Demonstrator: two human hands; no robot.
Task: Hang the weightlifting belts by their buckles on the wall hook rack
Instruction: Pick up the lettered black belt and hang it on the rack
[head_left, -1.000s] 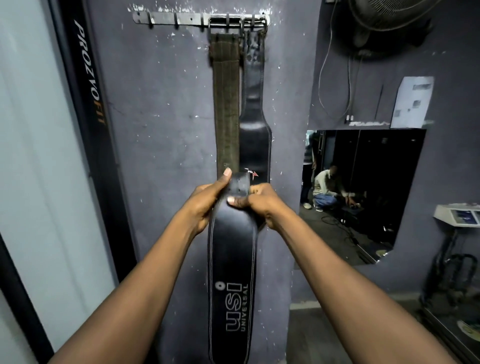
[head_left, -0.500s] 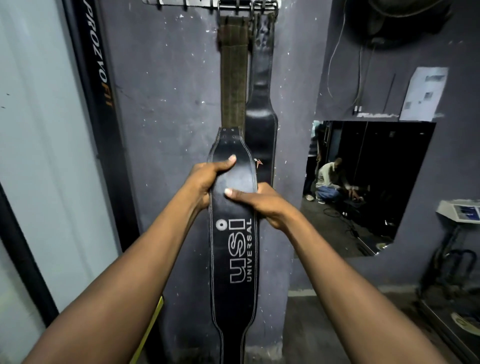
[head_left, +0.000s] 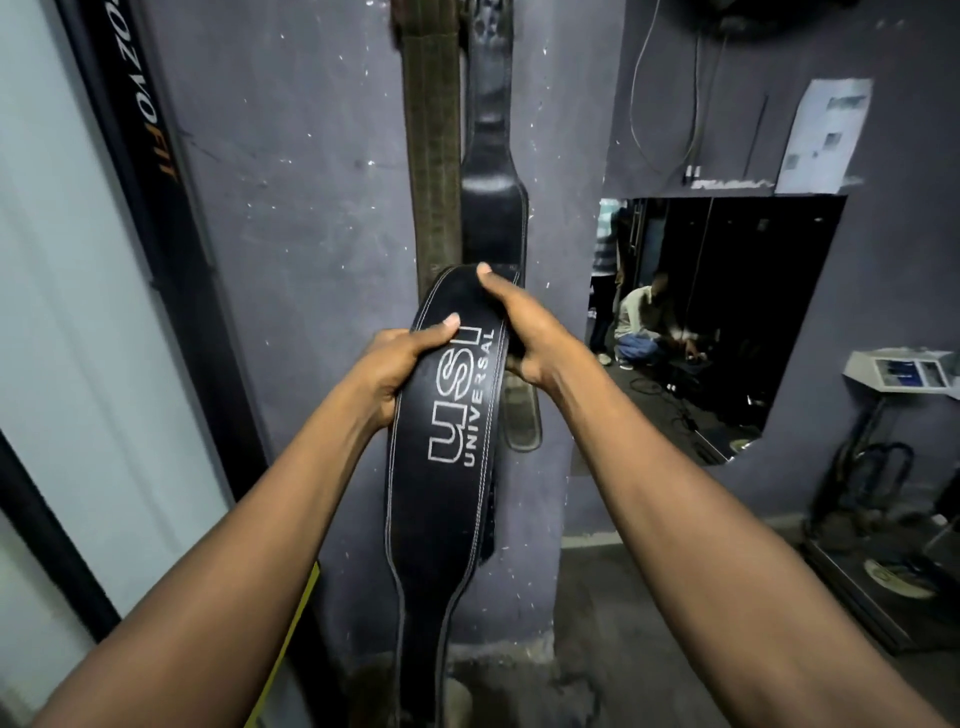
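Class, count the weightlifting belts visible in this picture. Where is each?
3. A black USI belt gripped by the left hand and right hand; an olive belt hanging on the wall; a black leather belt hanging just right of it. Others may hang out of frame.

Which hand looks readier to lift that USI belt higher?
Probably the right hand: it grips the USI belt at its top fold, above the left hand and nearer the hanging black belt.
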